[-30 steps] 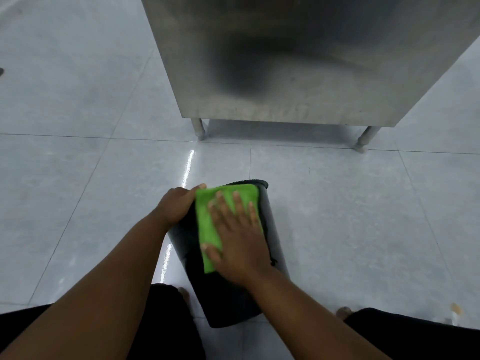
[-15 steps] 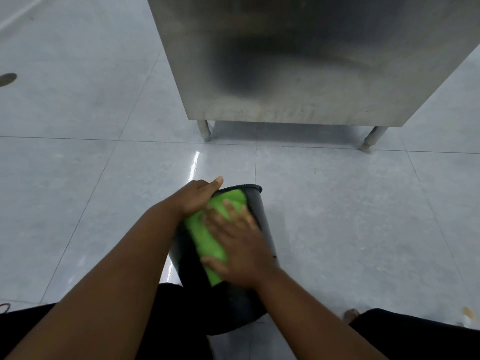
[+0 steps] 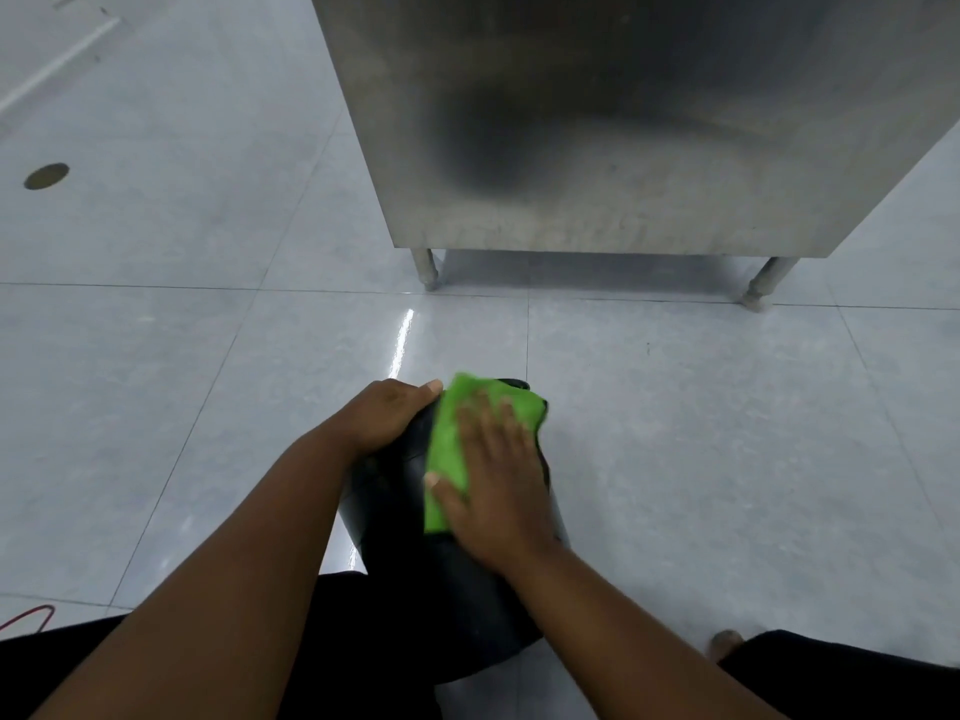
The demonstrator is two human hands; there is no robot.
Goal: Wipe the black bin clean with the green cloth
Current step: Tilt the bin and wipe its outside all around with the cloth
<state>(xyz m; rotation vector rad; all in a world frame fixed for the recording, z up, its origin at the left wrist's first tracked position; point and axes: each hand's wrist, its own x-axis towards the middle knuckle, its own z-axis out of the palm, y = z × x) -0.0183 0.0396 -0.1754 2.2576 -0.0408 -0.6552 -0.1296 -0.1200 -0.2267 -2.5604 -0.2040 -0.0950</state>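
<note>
The black bin (image 3: pixel 395 517) lies tilted on the grey tiled floor between my knees, its far end pointing away from me. My left hand (image 3: pixel 387 415) grips the bin's upper left side near that far end. The green cloth (image 3: pixel 449 449) is spread over the top of the bin. My right hand (image 3: pixel 493 485) lies flat on the cloth with fingers spread, pressing it against the bin. The far end of the bin is mostly hidden under the cloth.
A stainless steel cabinet (image 3: pixel 623 127) on short legs (image 3: pixel 426 267) stands just beyond the bin. A round floor drain (image 3: pixel 45 175) sits at the far left. A red cord (image 3: pixel 26 618) lies at the lower left. My dark trouser legs flank the bin.
My right hand has slid the cloth forward toward the bin's far end, after pulling it back half a second ago. The left hand keeps its grip on the bin.
</note>
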